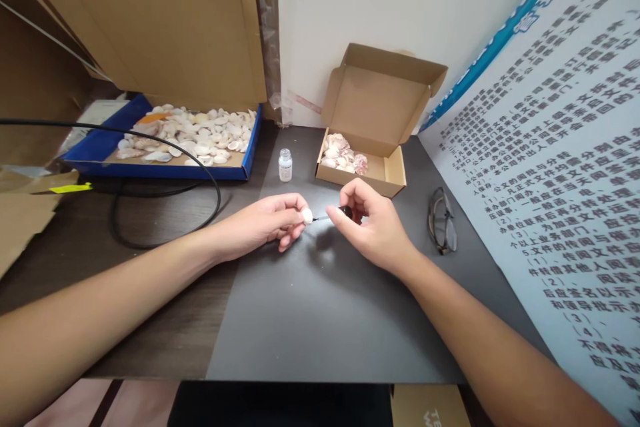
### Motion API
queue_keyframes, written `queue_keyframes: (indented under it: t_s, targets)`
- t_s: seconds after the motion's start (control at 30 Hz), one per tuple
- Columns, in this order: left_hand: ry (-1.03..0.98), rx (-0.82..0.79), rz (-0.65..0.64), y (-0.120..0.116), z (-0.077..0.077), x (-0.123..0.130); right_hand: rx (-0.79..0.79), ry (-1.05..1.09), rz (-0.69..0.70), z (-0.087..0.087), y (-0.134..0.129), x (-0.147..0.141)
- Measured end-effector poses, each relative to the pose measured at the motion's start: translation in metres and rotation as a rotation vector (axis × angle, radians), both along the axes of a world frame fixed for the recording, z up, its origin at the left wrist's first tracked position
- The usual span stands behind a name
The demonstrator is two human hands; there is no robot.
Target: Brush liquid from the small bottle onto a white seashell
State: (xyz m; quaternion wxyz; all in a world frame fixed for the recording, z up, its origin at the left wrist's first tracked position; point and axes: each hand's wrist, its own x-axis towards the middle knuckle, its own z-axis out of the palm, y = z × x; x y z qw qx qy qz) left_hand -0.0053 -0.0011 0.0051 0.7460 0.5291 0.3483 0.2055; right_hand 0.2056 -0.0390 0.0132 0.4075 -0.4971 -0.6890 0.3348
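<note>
Over the dark grey mat (pixel 300 320), my left hand (pixel 273 221) pinches a small white shell (pixel 307 215) between thumb and fingers. My right hand (pixel 370 223) grips the black cap of a thin brush (pixel 347 212). The brush's tip points left and meets the shell's right side, or lies very close to it. A small white bottle (pixel 285 167) stands upright and uncapped beyond my left hand. Behind my right hand, a small open cardboard box (pixel 397 172) holds white and pinkish shells (pixel 341 153).
At the left, a blue-edged box (pixel 253 147) with a raised cardboard lid holds many pale shells. A black cable (pixel 219 197) loops before it. Glasses (pixel 443 221) lie right of my right hand, beside a large printed sheet (pixel 560 167).
</note>
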Motion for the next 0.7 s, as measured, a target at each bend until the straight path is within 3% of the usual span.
queue_keyframes:
  t_s: [0.1, 0.23, 0.4, 0.57, 0.7]
  targets:
    - [0.003, 0.003, 0.0, -0.0004, 0.0005, 0.0005, -0.05, 0.125, 0.041, 0.0009, 0.0, 0.0002]
    - [0.002, 0.002, -0.003, -0.0003, 0.0001, 0.0007, -0.016, 0.035, 0.005, 0.0009, 0.0015, 0.0001]
    - [0.003, 0.008, -0.012, 0.0003, -0.0007, -0.0003, -0.068, 0.153, 0.051, 0.0006, 0.0011, -0.0001]
    - [0.003, 0.008, -0.007, 0.0006, -0.0006, 0.0001, 0.049, -0.042, -0.004, 0.0014, -0.0004, -0.0001]
    - [0.011, 0.006, -0.005, 0.0003, -0.0003, 0.0008, 0.06, -0.08, -0.006, 0.0021, -0.0008, 0.0002]
